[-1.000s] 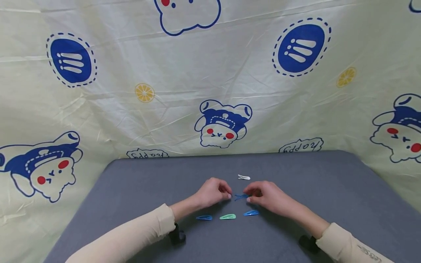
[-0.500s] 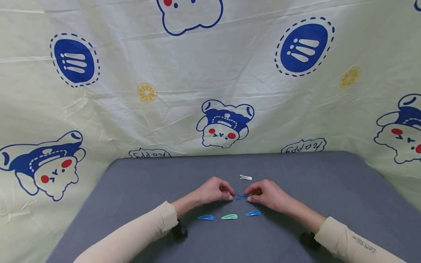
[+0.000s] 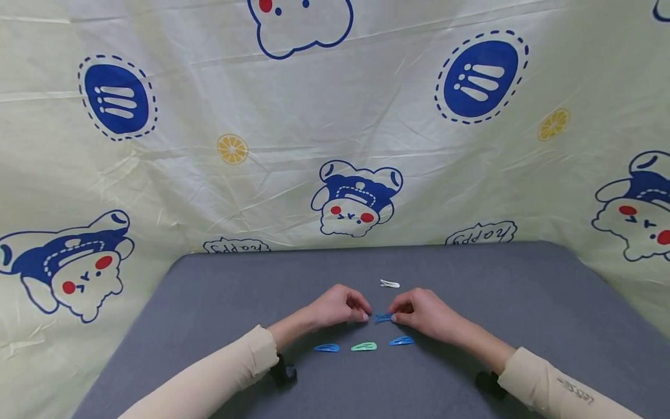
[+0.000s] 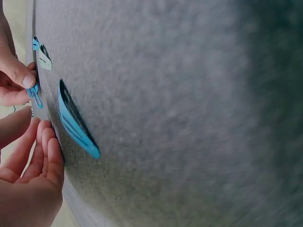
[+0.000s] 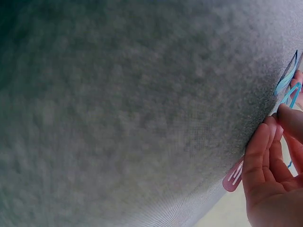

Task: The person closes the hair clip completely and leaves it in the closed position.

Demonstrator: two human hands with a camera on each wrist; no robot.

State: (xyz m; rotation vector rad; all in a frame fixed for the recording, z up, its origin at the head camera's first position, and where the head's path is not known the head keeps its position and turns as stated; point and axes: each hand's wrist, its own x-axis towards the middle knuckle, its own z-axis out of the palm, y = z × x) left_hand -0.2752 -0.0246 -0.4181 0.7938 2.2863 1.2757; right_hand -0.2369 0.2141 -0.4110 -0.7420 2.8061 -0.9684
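Observation:
Near the middle of the table in the head view, my right hand (image 3: 426,313) pinches one end of a blue snap hair clip (image 3: 384,318) between thumb and fingers. The clip's free end points left, its two arms spread apart, as the right wrist view also shows on this clip (image 5: 291,96). Just left of it is my left hand (image 3: 341,304), fingers loosely bent and holding nothing, its fingertips a small gap from the clip. In front of the hands lie a blue clip (image 3: 327,348), a green clip (image 3: 363,346) and another blue clip (image 3: 401,341) in a row.
Behind the hands lies a whitish clip (image 3: 389,284). A pinkish clip (image 5: 233,176) shows beside the right hand in the right wrist view. The table (image 3: 251,279) has a grey cloth, and a printed curtain (image 3: 282,192) hangs behind its far edge.
The arms of the pinched blue clip stand closer together in the head view than before, and the clip sits slightly lower. Both hands have barely moved; the row of clips is unchanged.

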